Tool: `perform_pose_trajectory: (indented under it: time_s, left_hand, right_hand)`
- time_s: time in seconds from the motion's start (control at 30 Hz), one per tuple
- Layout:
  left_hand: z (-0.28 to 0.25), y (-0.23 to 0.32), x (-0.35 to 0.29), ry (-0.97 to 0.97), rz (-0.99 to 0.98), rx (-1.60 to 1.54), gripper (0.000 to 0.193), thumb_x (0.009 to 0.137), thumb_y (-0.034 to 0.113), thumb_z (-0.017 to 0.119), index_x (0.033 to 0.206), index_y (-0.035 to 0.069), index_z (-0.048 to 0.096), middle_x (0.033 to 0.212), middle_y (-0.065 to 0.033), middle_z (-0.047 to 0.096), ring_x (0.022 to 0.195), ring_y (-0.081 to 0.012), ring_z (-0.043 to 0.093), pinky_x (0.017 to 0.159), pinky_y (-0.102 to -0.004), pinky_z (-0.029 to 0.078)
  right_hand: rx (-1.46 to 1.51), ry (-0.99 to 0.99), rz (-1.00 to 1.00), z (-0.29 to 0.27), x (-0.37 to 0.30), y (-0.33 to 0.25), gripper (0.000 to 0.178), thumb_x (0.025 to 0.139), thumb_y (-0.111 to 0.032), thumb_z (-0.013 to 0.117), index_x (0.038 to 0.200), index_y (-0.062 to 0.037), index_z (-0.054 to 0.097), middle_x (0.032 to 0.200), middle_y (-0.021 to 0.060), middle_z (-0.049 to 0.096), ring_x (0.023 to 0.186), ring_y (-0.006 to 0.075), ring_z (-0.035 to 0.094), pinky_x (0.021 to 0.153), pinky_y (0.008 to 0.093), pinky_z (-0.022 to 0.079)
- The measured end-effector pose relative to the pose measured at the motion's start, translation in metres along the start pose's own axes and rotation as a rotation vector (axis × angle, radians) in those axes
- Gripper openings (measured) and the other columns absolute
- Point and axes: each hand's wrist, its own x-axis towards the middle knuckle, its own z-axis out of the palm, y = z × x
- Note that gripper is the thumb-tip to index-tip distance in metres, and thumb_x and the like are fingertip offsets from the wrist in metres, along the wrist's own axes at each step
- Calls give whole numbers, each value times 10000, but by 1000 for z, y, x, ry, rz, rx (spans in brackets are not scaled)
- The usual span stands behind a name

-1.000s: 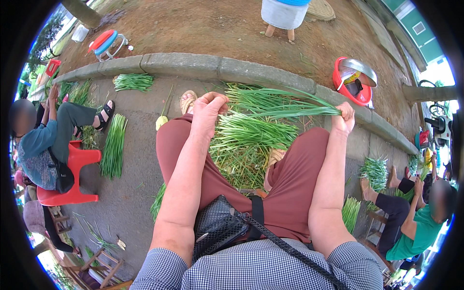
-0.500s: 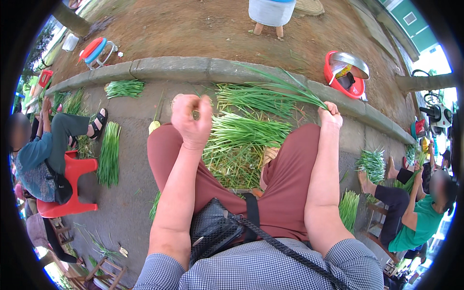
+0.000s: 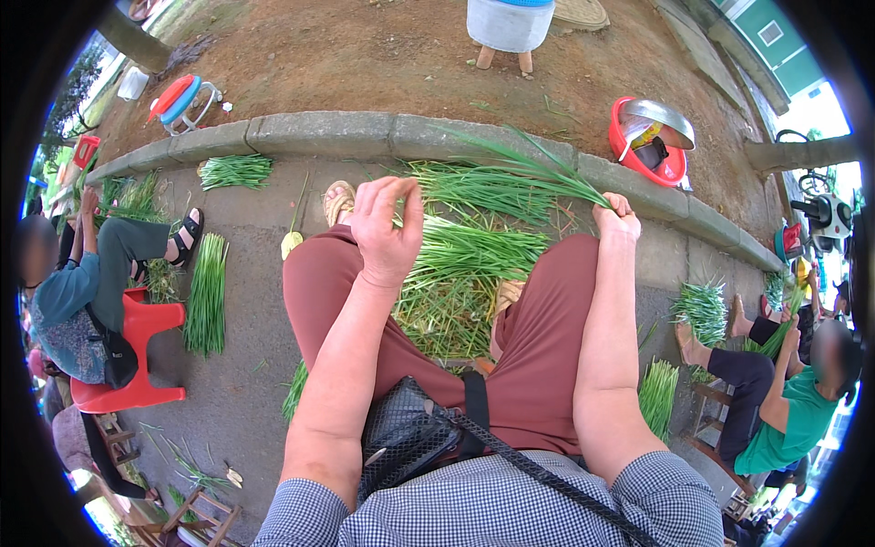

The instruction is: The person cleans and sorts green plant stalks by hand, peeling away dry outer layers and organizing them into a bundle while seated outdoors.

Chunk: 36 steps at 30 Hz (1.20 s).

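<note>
Head view: held leaves point(image 3: 576, 185) slant up leftward.

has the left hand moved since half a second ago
Yes: the left hand has moved to the right, judged against the curb seam beyond it.

Both forearms point(image 3: 333, 387) stretched forward, left fingers point(image 3: 392, 193) curled, right fingers point(image 3: 616, 211) clenched.

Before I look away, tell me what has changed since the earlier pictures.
Since the first picture, the leaves in the right hand have swung away from the body, their free ends now over the kerb. Over the last half second, the left hand moved right, uncovering the sandal; whether it holds anything is unclear. The right hand's grip and the pile look unchanged.
</note>
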Motion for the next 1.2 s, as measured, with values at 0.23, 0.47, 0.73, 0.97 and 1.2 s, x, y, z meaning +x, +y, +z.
perform_pose_trajectory:
  time_s: [0.23, 0.47, 0.73, 0.97, 1.2]
  left_hand:
    - [1, -5, 1, -123, -170, 49, 213, 774, 44, 649, 984, 17, 626, 867, -92, 599, 768, -212, 566, 660, -304, 467]
    - [5, -10, -2, -161, -259, 29, 180, 789, 46, 622, 968, 32, 634, 818, -90, 599, 709, -223, 559, 638, -311, 461]
    - [11, -31, -13, -311, -460, -64, 165, 797, 75, 619, 943, 1, 641, 797, -112, 615, 658, -218, 577, 630, -308, 467]
    - [12, -27, -17, -431, -443, -54, 151, 783, 80, 627, 921, 20, 647, 785, -110, 614, 714, -229, 600, 647, -320, 468]
    - [7, -11, -4, -233, -365, -126, 230, 743, 5, 628, 972, 22, 632, 756, -63, 589, 660, -180, 552, 636, -290, 463]
  right_hand:
    - [-45, 0, 107, -3, -4, 15, 549, 921, -531, 272, 533, -144, 308, 463, -25, 281, 385, 112, 271, 416, 271, 247]
    - [-48, -54, 187, -2, -5, 16, 540, 917, -538, 302, 545, -147, 322, 468, -38, 278, 388, 104, 268, 415, 273, 245]
    - [-44, -88, 289, -1, -8, 20, 531, 916, -535, 319, 554, -147, 341, 472, -54, 290, 388, 90, 266, 415, 266, 240]
    - [-32, -99, 317, -2, -8, 20, 541, 916, -547, 303, 559, -142, 344, 471, -51, 283, 392, 91, 261, 429, 273, 236]
    - [-112, -117, 270, -3, -9, 22, 566, 911, -582, 273, 564, -141, 344, 475, -47, 285, 392, 97, 253, 430, 278, 233]
